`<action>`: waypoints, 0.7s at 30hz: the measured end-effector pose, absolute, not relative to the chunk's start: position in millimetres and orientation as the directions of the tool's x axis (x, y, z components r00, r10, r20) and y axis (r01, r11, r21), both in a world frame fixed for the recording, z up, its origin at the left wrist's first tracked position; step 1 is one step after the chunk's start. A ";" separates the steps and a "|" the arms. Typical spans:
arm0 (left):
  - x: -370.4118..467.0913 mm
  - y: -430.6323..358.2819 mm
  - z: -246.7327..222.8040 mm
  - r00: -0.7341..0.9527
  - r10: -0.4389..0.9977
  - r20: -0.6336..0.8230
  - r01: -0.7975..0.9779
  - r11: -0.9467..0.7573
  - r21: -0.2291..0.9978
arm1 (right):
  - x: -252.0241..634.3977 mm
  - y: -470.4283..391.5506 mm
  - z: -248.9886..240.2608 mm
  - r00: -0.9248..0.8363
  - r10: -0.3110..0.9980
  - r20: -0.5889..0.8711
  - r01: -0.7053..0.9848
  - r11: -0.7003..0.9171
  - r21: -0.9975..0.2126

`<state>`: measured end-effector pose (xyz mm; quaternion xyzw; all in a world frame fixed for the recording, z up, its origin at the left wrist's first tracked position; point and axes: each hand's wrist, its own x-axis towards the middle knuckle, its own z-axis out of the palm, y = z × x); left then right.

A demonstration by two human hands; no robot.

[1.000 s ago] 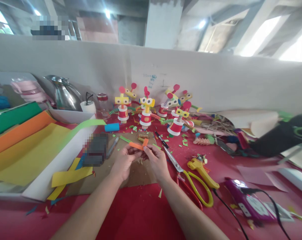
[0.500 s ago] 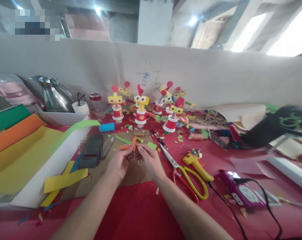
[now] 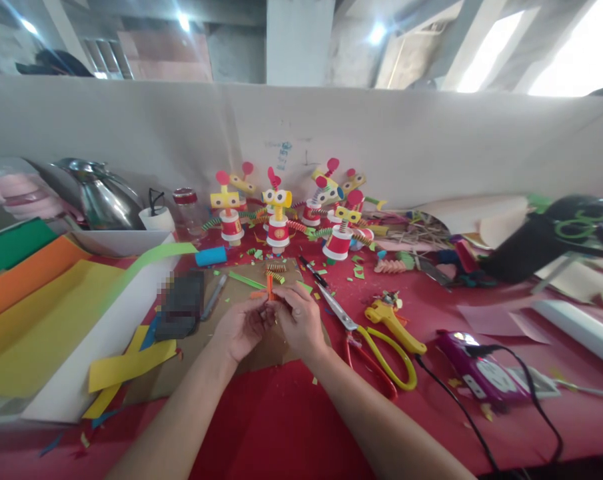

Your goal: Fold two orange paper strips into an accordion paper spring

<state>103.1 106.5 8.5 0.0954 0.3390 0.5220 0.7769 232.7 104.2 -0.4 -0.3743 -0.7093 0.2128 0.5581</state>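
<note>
Both hands meet over a brown cardboard sheet [image 3: 276, 353] on the red table. My left hand [image 3: 244, 327] pinches an orange paper strip [image 3: 270, 285] from the left. Against the strip's right side, my right hand [image 3: 300, 319] has its fingers closed on it. The strip's upper part stands upright above the fingertips; its lower part is hidden. Just beyond lie folded striped paper springs [image 3: 276, 268] and a light green strip [image 3: 246, 279]. Scissors [image 3: 336, 308] with red and yellow handles lie right of my right hand.
Several paper-cup figures [image 3: 278, 230] stand at the back. On the left are a white box [image 3: 61, 360] of coloured paper, yellow strips [image 3: 131, 365] and a dark blurred object [image 3: 184, 307]. On the right are a yellow glue gun [image 3: 396, 327] and a purple power strip [image 3: 481, 373] with cables.
The fingers of my right hand have curled further over the orange strip. A strip end that stuck out to the left shows less. The view has shifted slightly.
</note>
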 end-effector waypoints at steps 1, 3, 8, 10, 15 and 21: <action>103.7 106.7 6.9 0.246 0.876 -0.414 -0.752 0.442 0.488 | 232.6 103.8 -1.0 -0.087 0.767 0.636 0.296 0.630 -0.718; 105.6 106.8 4.0 0.282 0.873 -0.398 -0.764 0.455 0.457 | 232.5 103.4 -2.6 -0.067 0.764 0.642 0.300 0.629 -0.717; 112.7 103.8 2.2 0.325 0.858 -0.399 -0.785 0.480 0.393 | 233.1 103.4 -5.7 -0.039 0.750 0.660 0.310 0.637 -0.706; 114.4 102.6 3.5 0.336 0.856 -0.392 -0.788 0.484 0.381 | 232.5 103.4 -6.7 -0.031 0.756 0.654 0.314 0.628 -0.712; 108.8 105.5 7.5 0.281 0.865 -0.416 -0.779 0.459 0.427 | 228.5 105.3 -6.3 -0.011 0.821 0.570 0.291 0.548 -0.784; 93.1 110.6 11.5 0.245 0.925 -0.289 -0.655 0.378 0.654 | 230.3 109.3 -0.5 -0.119 0.897 0.426 0.069 0.435 -0.898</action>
